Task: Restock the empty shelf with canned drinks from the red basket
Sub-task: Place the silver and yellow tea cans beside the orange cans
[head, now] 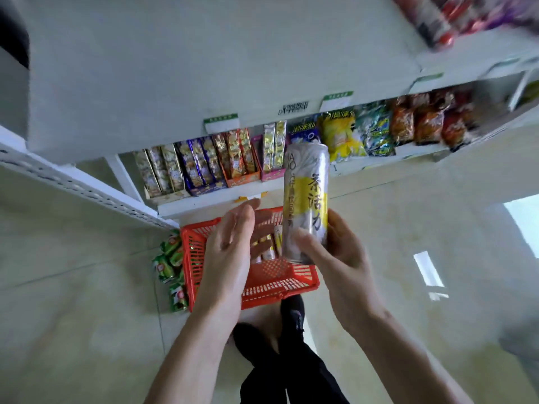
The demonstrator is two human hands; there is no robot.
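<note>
My right hand (335,252) grips a tall silver and yellow can (306,196) by its lower end and holds it upright above the red basket (271,282). My left hand (233,237) hovers flat and open just left of the can, over the basket, holding nothing. Inside the basket, between my hands, a few more cans (269,246) show partly. The basket stands on the floor in front of the shelving. A wide bare white shelf (175,68) fills the upper part of the view.
The shelf below holds rows of snack boxes (198,164) and chip bags (379,132). Blurred red and purple packs (455,18) sit at the top right. Green snack packets (170,263) lie on the floor left of the basket. My black shoes (291,316) stand behind it.
</note>
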